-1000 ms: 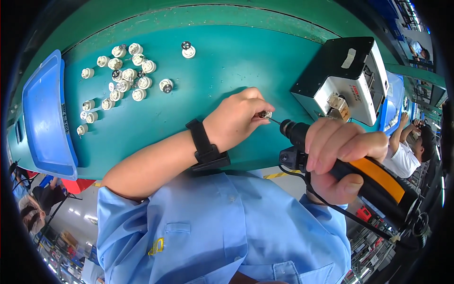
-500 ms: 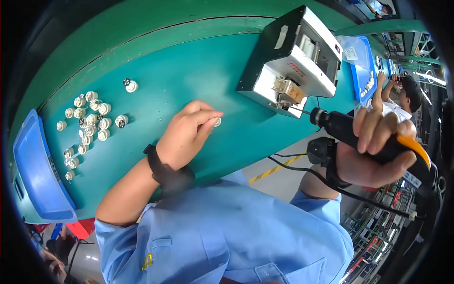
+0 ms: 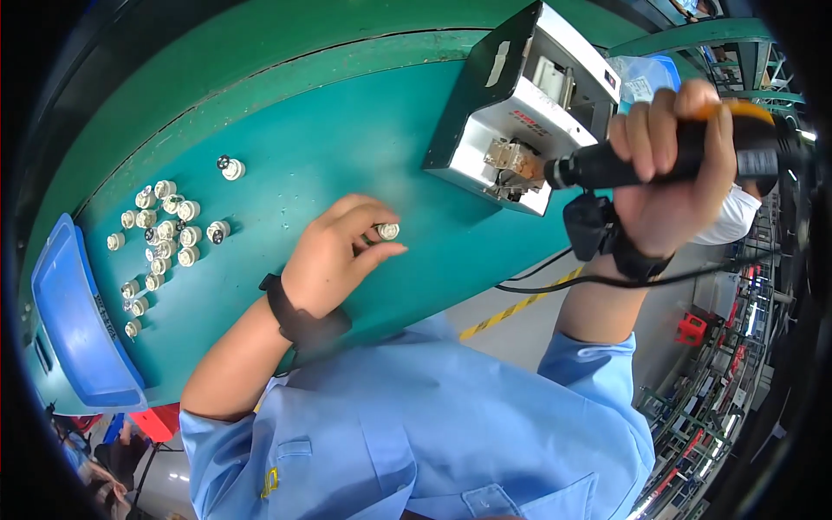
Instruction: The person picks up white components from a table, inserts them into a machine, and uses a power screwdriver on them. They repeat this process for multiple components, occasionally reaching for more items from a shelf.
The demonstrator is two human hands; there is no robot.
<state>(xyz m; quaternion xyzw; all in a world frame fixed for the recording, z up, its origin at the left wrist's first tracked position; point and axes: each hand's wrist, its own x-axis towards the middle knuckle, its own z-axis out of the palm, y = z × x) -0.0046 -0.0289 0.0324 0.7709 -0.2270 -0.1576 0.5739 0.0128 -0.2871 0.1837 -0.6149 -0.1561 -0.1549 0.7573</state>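
Black screwdriver (image 3: pixel 598 165), long axis pointing left at the metal box (image 3: pixel 520 108).
Right hand (image 3: pixel 667 178), wrapped round it, is nearer; left hand (image 3: pixel 334 251), thumb apart, has a white plug (image 3: pixel 389 231) at its fingers (grip unclear) near the bench's (image 3: pixel 433 273) front edge.

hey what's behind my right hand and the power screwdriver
Around your right hand, a clear plastic bag, part of a blue tray and someone's white clothing show. Your hand and the screwdriver cover the rest.
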